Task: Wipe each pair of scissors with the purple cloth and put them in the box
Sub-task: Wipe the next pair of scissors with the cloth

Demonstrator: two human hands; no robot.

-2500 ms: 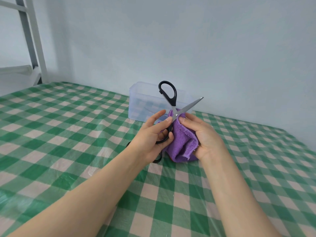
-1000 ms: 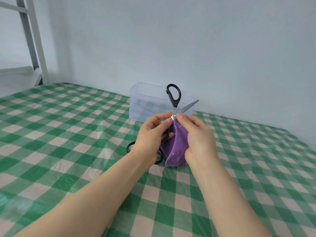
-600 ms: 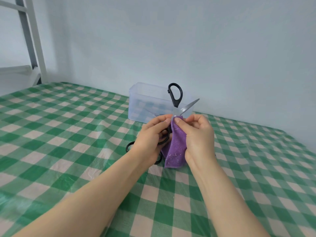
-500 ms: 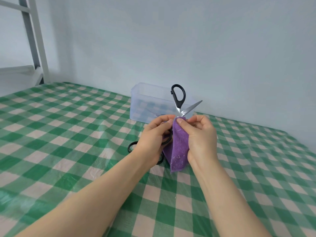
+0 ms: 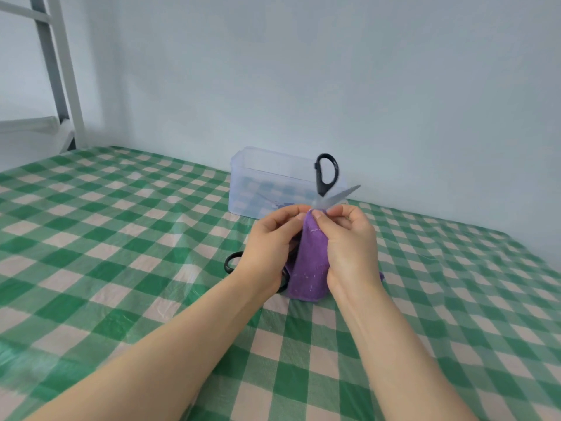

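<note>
Open black-handled scissors [image 5: 326, 174] stand upright between my hands, one handle loop on top and a blade pointing up and right. My left hand [image 5: 268, 244] grips their lower part, which is hidden behind the fingers. My right hand [image 5: 350, 244] pinches the purple cloth [image 5: 309, 268] around the scissors near the pivot, and the cloth hangs down to the table. Black handle loops of another pair of scissors [image 5: 231, 263] show on the table behind my left wrist. The clear plastic box [image 5: 243, 180] stands just beyond my hands.
A green and white checked cloth [image 5: 121, 238] covers the table, which ends at the pale wall behind the box. A white metal ladder frame [image 5: 65, 74] stands at the far left.
My right hand has slid the cloth from around the lower blade up to the pivot, and the cloth now hangs straighter. The scissors have tilted more upright and shifted slightly right.
</note>
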